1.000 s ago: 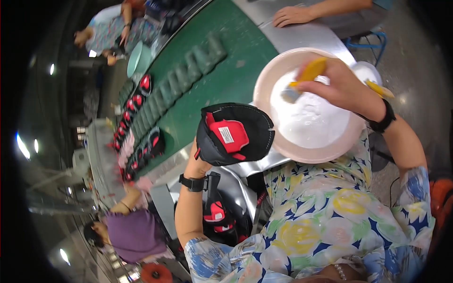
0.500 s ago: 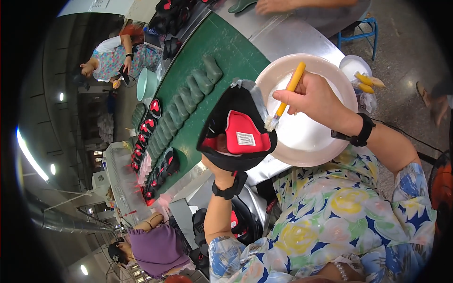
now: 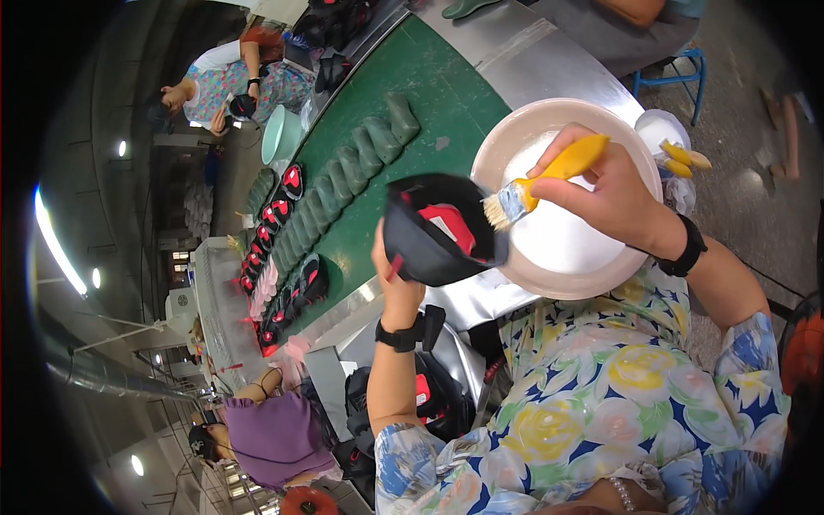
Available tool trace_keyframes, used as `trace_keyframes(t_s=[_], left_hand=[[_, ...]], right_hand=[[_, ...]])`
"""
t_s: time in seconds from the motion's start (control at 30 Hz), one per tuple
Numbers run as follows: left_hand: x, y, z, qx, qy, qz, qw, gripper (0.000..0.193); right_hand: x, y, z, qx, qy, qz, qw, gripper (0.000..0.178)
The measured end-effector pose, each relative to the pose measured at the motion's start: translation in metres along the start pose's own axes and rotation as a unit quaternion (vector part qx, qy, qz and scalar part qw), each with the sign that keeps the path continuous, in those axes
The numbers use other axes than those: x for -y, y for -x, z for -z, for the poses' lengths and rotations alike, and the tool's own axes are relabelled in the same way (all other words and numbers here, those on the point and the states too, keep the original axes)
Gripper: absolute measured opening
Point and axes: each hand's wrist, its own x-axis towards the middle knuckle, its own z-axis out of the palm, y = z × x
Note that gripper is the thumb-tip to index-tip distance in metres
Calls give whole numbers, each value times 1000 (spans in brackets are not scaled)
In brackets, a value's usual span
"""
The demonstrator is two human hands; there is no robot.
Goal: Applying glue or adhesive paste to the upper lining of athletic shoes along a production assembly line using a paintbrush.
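My left hand (image 3: 396, 287) is closed around a black shoe upper (image 3: 442, 253), its open side facing up and a red lining piece with a white label showing inside. Some of the left fingers are hidden behind the upper. My right hand (image 3: 614, 193) grips a paintbrush (image 3: 562, 163) by its yellow handle, with pale bristles close to the upper's right rim; I cannot tell whether they touch it. Below the right hand stands a wide pinkish basin (image 3: 489, 146) of white liquid.
On the green belt (image 3: 429, 77) lie a row of dark green shoe lasts (image 3: 330, 189) and several black-and-red uppers (image 3: 300, 287). A small white bucket (image 3: 659, 127) with yellow-handled brushes is beside the basin. Co-workers sit at the far left (image 3: 215, 94), lower left (image 3: 275, 438) and across the table.
The upper has tipped over, so more of its black outside shows. My right hand has turned the brush, which now shows its broad side. The view has shifted slightly.
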Motion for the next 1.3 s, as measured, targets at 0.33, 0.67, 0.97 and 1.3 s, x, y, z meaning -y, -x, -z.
trace_keyframes(t_s=[0.33,0.67,0.97,1.3], left_hand=[[-26,43,-70,284,-234,45,929,35],[23,37,-52,167,352,163,906,44],[27,27,-16,130,313,204,918,47],[12,26,-4,169,254,119,945,44]], right_hand=[[1,-1,-25,160,59,369,914,27],[-3,-7,-13,120,126,73,982,20],[12,-13,-15,120,96,166,974,21],[13,-13,-15,129,143,188,963,21]])
